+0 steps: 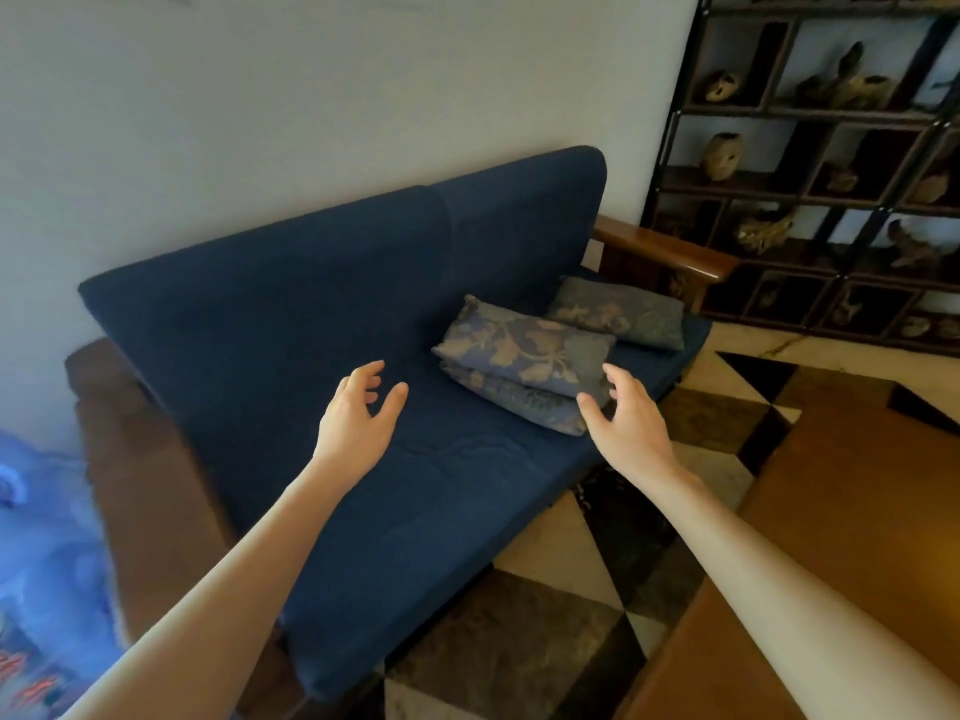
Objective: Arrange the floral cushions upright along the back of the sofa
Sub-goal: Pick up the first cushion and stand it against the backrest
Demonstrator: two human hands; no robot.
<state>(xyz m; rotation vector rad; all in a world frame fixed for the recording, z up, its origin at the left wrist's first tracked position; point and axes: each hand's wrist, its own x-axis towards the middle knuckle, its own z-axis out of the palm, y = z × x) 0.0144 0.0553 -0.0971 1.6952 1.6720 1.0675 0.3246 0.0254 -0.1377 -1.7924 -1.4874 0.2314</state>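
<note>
— Where are the floral cushions?

— Lying flat on the seat of the sofa (pixel 363 304), toward its right end, none of them standing against the back. Two are stacked: the top cushion (pixel 524 345) sits on the lower cushion (pixel 514 402), whose edge shows beneath it. A third cushion (pixel 618 309) lies just behind and to the right of the pile, near the wooden armrest (pixel 670 249).

— And the hands?

— Both are reaching toward the stack, and both hold nothing. The left hand (pixel 358 413) hovers over the bare blue seat to the left of the pile, fingers spread and curled, apart from the fabric. The right hand (pixel 623 413) is spread wide at the pile's near right corner; its fingertips look right at the edge of the cushions, though I cannot tell whether they touch.

— What else is around?

— A dark shelf unit (pixel 810 163) stands against the wall beyond the armrest, divided into open compartments. Most compartments hold one brownish, knobbly piece apiece, like carved wood or stone; I can't say which. A wooden table (pixel 841 511) sits at the right on the checkered floor (pixel 545 641).
</note>
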